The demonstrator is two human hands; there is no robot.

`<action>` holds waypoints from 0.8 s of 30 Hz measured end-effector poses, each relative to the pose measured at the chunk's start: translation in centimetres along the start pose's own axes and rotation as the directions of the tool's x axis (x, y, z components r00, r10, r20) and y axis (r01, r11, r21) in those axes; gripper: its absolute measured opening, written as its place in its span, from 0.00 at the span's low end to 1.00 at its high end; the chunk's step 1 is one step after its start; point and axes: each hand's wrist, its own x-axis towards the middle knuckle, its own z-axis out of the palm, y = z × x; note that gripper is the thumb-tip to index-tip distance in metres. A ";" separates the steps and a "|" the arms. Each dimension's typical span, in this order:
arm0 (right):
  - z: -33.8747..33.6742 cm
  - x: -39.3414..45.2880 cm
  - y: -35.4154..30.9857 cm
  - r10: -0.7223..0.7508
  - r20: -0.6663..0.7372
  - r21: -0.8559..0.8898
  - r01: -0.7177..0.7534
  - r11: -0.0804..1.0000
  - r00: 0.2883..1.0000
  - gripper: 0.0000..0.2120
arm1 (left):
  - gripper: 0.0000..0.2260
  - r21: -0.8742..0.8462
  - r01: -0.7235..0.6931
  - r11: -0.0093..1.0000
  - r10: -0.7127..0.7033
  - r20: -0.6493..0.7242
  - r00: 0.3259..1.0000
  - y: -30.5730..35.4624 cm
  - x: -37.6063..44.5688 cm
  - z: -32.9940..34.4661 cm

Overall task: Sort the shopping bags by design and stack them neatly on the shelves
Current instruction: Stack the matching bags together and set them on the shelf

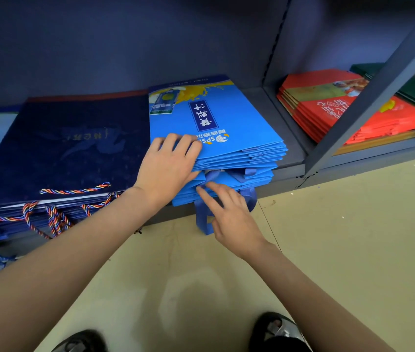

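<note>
Tidying the blue bags [216,123] on the shelf [287,158].
Left hand [168,163] gripped the upper bags' near edge; right hand [226,212], fingers loosely spread below, touched the ribbon handles [202,219], best tucked inside before squaring.

1. A pale beige floor [354,250] fills the lower part of the view, in front of the shelving.
2. A thin dark seam line [267,224] runs across the floor, starting near the shelving's base and slanting toward the viewer.
3. Small dark specks and scraps [273,202] lie on the floor close to the shelving's base, just beside the seam.
4. A lighter, worn-looking patch [188,295] marks the floor farther out from the shelving.
5. Two dark shoes stand on the floor at the bottom edge, one [82,342] left of the worn patch, the other, glossy black [276,331], right of it.
</note>
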 end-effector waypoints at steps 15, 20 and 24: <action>2.7 1.9 -0.4 0.250 0.014 -0.231 -0.240 0.943 0.968 0.34 | 0.29 -0.037 0.008 0.999 -0.005 0.073 0.997 1.1 -1.0 0.7; 1.9 -1.1 0.8 0.156 -0.152 0.049 -0.150 0.987 0.976 0.26 | 0.28 -0.097 0.057 0.994 -0.047 0.109 0.993 1.7 -1.4 0.9; -0.3 -2.2 3.9 0.352 -0.294 0.207 -0.300 0.931 0.889 0.20 | 0.28 -0.105 0.070 0.992 -0.057 0.126 0.990 2.1 -1.6 1.1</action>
